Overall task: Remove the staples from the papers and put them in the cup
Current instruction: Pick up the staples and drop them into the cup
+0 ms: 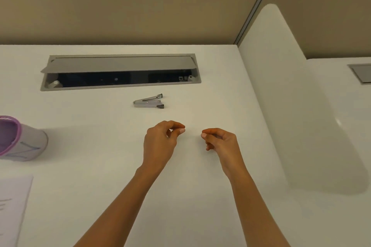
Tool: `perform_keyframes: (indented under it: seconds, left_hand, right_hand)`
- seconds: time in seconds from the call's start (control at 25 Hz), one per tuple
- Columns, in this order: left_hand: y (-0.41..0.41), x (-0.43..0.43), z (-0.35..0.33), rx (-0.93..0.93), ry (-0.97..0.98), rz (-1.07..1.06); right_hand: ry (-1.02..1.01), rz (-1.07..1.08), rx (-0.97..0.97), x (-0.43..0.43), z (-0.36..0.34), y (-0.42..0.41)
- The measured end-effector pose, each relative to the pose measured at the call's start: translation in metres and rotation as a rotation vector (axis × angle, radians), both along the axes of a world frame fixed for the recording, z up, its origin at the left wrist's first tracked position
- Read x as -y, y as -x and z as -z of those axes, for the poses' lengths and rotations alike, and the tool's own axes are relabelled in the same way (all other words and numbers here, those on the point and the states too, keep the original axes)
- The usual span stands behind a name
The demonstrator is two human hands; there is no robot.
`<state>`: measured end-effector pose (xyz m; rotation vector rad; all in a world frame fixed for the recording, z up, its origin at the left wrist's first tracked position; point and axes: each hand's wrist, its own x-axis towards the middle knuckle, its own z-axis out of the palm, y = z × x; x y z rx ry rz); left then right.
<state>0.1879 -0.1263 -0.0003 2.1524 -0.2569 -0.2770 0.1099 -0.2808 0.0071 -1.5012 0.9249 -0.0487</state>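
Paper (14,206) with faint writing lies at the near left edge of the white desk (100,186), well apart from both hands; the left hand (160,140) and right hand (220,142) are side by side over the desk's middle, not touching, each with thumb and forefinger tips pinched together and the other fingers curled; whether either pinch holds a staple cannot be told. Purple-rimmed cup (24,140) sits at the far left; beyond the hands lies the metal staple remover (148,102), untouched; farther back, an open grey cable tray (120,72) below a tan partition (140,6).

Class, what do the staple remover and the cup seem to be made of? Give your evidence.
Staple remover: probably metal, silvery sheen, with dark, perhaps plastic, tips. Cup: unclear, perhaps plastic or coated paper; matte grey wall, purple lining, no glint.
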Motion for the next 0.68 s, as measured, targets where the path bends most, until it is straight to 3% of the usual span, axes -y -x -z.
perform_keyframes:
  seconds: [0.12, 0.28, 0.44, 0.68]
  left_hand:
    - [0.005, 0.038, 0.013, 0.037, -0.051, 0.058]
    - [0.003, 0.066, 0.025, 0.19, -0.161, 0.089]
    - [-0.005, 0.078, 0.028, 0.284, -0.238, 0.093]
    - [-0.02, 0.075, 0.029, 0.245, -0.191, 0.006]
  right_hand:
    - [0.099, 0.037, -0.014, 0.04, 0.016, 0.012]
    - [0.402, -0.004, -0.036, 0.065, 0.033, 0.012]
    - [0.641, -0.149, 0.019, 0.077, 0.043, -0.007]
    - [0.838, -0.367, 0.067, 0.087, 0.047, -0.041]
